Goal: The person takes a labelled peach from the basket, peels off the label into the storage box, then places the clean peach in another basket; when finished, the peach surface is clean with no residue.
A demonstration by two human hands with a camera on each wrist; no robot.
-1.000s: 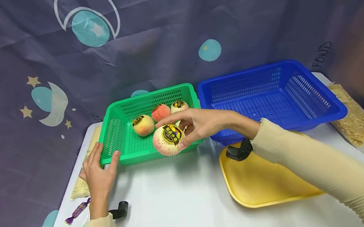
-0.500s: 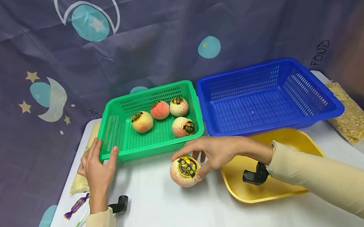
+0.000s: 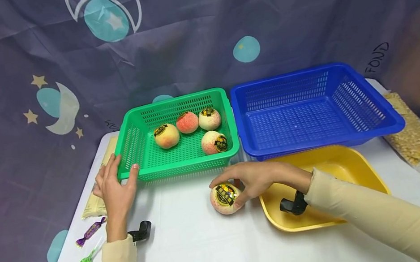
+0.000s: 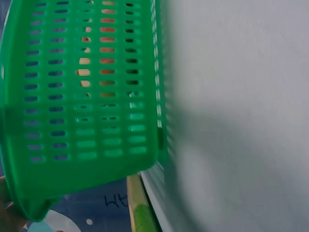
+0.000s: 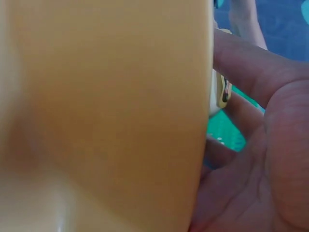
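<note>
Peach [image 3: 225, 198] lowered; four in basket [image 3: 135, 149]

Two baskets side by side at back of bench [image 3: 196, 259]: left basket [image 3: 138, 141] w/ four peaches in it, right basket [image 3: 375, 120]. Tray [image 3: 354, 168] in front of right basket. Fifth peach [image 3: 224, 199] on bench, just left of tray, under right hand [image 3: 258, 178]. Left hand [image 3: 115, 192] at left basket's front-left corner.

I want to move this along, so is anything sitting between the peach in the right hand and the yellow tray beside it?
Nothing visible does. The right hand grips the peach on the white table, just left of the yellow tray. Only the tray's low rim lies between them, and the tray holds nothing.
</note>
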